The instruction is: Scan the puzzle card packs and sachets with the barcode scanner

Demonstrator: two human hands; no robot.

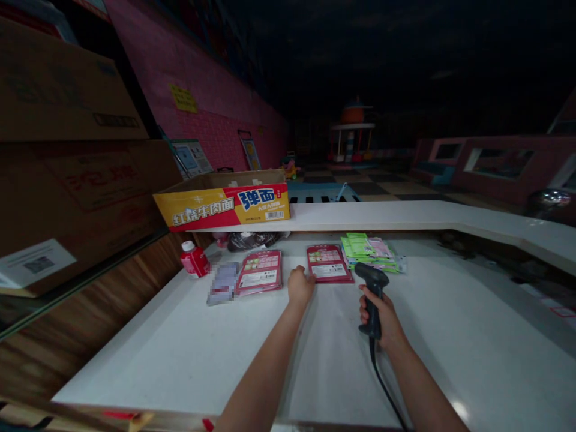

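Note:
My right hand (382, 315) is wrapped round the handle of a black barcode scanner (371, 276), held above the white counter with its cable running down toward me. My left hand (300, 287) is closed, fingers curled and partly hidden, with the thumb at the lower left edge of a flat red package (330, 264). That package lies on the counter, its white label facing up. Left of my left hand is a stack of similar red packages (261, 271). Green packets (369, 251) lie in a pile behind the scanner.
A red bottle (194, 260) and a blurred grey packet (224, 283) are at the left of the counter (198, 354). A yellow and red noodle carton (229, 204) sits on the raised white ledge (382, 215). Large cardboard boxes (81, 192) are stacked at far left.

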